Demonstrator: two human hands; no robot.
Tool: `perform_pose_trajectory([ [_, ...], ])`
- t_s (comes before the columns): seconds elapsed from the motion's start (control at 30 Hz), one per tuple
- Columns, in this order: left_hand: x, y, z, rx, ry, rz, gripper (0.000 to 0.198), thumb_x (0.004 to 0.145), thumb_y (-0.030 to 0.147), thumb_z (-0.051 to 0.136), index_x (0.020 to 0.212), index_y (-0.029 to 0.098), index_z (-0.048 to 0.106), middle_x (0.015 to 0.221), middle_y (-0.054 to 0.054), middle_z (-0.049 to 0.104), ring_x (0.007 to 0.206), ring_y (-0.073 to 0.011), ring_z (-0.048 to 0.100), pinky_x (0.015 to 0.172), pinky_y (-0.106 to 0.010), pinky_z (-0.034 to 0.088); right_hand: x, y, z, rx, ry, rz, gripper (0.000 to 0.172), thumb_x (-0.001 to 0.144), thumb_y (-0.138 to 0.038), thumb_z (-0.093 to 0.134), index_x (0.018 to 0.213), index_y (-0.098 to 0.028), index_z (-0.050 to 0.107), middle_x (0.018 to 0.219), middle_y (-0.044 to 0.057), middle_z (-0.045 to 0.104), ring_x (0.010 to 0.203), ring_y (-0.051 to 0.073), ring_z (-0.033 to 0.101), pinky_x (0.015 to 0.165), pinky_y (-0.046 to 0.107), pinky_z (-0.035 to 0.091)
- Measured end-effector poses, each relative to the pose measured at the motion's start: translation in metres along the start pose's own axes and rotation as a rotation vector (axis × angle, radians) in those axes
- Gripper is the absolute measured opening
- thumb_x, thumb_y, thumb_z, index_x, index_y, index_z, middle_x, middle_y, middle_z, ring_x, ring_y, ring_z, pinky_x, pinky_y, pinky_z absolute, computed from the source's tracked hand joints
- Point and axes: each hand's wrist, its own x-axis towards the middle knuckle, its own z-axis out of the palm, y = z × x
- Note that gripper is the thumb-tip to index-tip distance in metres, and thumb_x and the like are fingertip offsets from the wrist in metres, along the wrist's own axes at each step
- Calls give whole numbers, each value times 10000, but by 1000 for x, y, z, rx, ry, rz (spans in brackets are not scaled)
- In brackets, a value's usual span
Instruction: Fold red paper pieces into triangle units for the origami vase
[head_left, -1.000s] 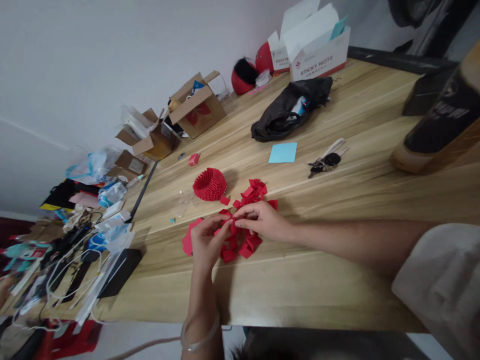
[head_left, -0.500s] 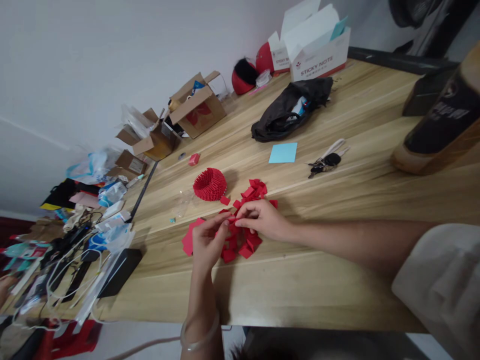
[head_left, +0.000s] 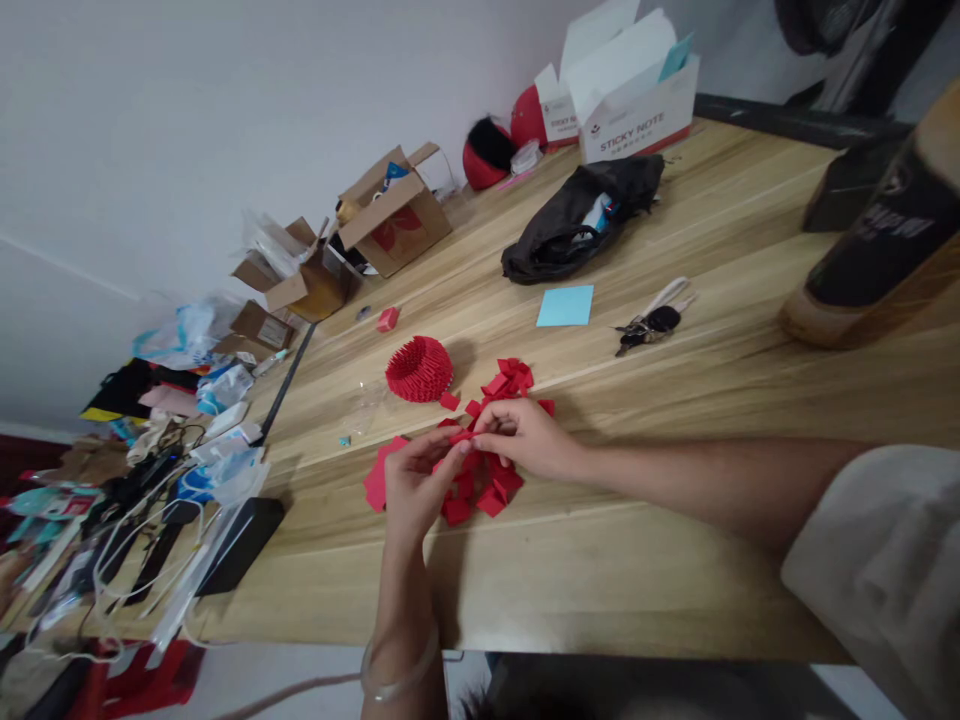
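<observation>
A small red paper piece [head_left: 463, 437] is pinched between both hands, held just above the table. My left hand [head_left: 420, 480], with a pale bangle on the wrist, grips its left end between thumb and fingers. My right hand [head_left: 529, 437] pinches the other end. Beneath and around the hands lies a loose pile of red folded papers [head_left: 499, 490], partly covered by the fingers. Flat red paper [head_left: 379, 475] lies left of my left hand. Beyond the hands stands a round red bowl shape of many folded paper points [head_left: 420, 370].
A blue sticky note [head_left: 565, 306], keys [head_left: 649, 328] and a black bag [head_left: 581, 225] lie farther back. At the right stands a large bottle [head_left: 870, 250]. Cardboard boxes [head_left: 397, 225] and a white box [head_left: 645, 110] line the back. Cables and clutter [head_left: 157, 540] fill the left side.
The fingers have shifted slightly around the red paper piece, and more of it shows between them. The other things stay where they were.
</observation>
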Motion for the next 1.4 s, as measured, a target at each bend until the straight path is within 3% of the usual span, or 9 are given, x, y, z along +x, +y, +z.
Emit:
perform_pose_trajectory([
  [0.33,2,-1,-3,105,-13,56,133,698,236,758,820,183,772,701,-27,749,599,-115,666,540,-159,535,1,-1,2,-56,5,13,120,814,-147,623,724,-149,544,579,-49,536,463,55,472,459,189,356],
  [0.7,4,-5,-2,73,-9,61,158,709,254,753,843,171,761,780,-53,767,704,-151,715,665,-200,574,1,0,2,-32,2,25,137,813,-131,631,723,-153,530,560,-58,522,450,62,475,442,192,351],
  [1.0,4,-1,0,25,33,30,273,653,264,799,887,147,722,805,-72,767,709,-177,728,605,-204,583,3,3,1,26,18,10,114,795,-117,634,745,-157,540,572,-67,527,451,68,488,446,198,377],
  [1.17,3,3,1,-11,3,13,347,674,290,793,968,149,675,789,-71,764,753,-205,737,667,-251,603,3,2,1,45,28,6,136,786,-102,641,728,-159,532,565,-71,522,446,60,480,440,188,372],
  [1.4,1,0,0,20,-29,40,354,711,306,770,1008,156,648,841,-74,763,754,-200,736,604,-224,595,2,0,3,64,42,28,162,774,-87,648,709,-161,519,575,-70,527,445,66,480,445,202,378],
])
